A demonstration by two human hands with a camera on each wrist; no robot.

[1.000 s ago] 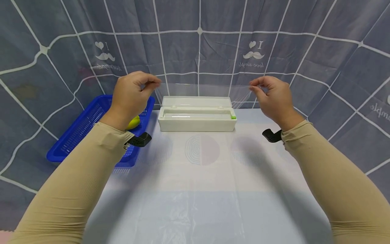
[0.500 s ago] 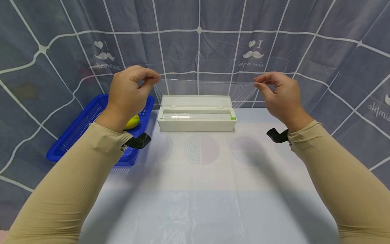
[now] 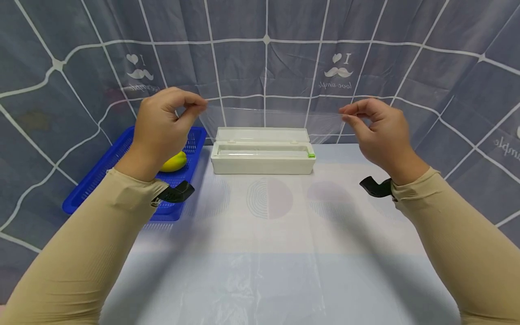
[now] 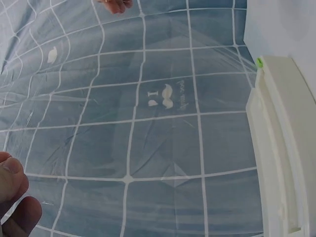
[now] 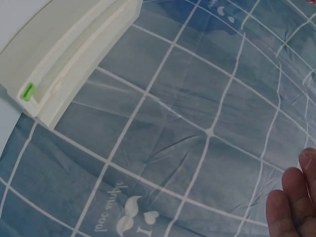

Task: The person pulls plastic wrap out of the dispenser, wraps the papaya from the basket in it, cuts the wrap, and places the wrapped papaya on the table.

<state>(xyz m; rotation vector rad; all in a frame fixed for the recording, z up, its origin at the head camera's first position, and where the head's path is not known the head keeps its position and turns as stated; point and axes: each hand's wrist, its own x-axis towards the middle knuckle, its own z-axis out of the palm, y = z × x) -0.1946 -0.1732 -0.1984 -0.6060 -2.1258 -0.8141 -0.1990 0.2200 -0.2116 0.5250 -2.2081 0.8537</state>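
Note:
A sheet of clear plastic wrap (image 3: 272,118) hangs stretched between my two hands, rising from the white wrap dispenser box (image 3: 263,166) in the head view. My left hand (image 3: 164,128) pinches its upper left corner between thumb and fingers. At the upper right corner, my right hand (image 3: 382,131) pinches it the same way. Both hands are raised above the box, one to each side. The box's lid (image 3: 262,134) stands open at the back, and a green slider (image 3: 311,155) sits at its right end. In the left wrist view, the film spreads between the fingertips (image 4: 29,212) and the box.
A blue plastic basket (image 3: 81,205) stands on the left, partly behind my left forearm, with a yellow fruit-like item (image 3: 174,162) in it. A grey curtain with white lines (image 3: 239,63) rises behind the box. A pale patterned cloth (image 3: 260,234) covers the table.
My hands have moved apart, the left one to the left and slightly up, the right one to the right. The wrap between them is stretched wider. The box and basket have stayed put.

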